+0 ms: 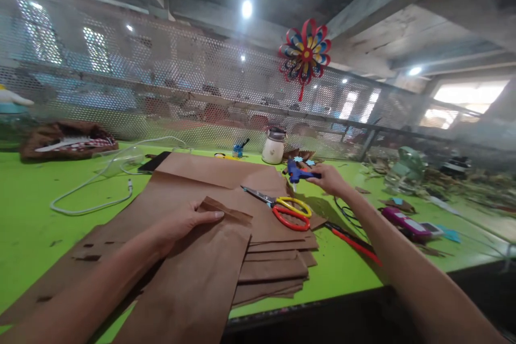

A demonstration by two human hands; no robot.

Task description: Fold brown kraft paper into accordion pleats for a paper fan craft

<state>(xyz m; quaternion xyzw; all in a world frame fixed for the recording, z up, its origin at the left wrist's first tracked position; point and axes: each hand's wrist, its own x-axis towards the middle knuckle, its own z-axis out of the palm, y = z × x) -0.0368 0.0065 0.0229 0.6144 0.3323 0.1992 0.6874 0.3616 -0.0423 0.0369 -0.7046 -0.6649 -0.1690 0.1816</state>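
My left hand (201, 216) pinches the folded top edge of a brown kraft paper sheet (201, 274), thumb on the near side. Farther back on the right, my right hand (328, 178) is closed around a blue hot glue gun (297, 172), its pale nozzle pointing down. Beneath the held sheet lies a stack of brown paper (278, 269) with uneven edges. Scissors with one yellow and one red handle (291, 214) rest on the stack, blades toward the left. A red-and-black tool (355, 243) lies partly behind my right forearm.
A white jar (274, 146) and a small blue bottle (238, 149) stand by the mesh screen (181, 80). A white cable (76, 210) loops at left near a brown basket (68, 140). A purple device (405, 223) lies at right. A paper flower (306, 55) hangs above.
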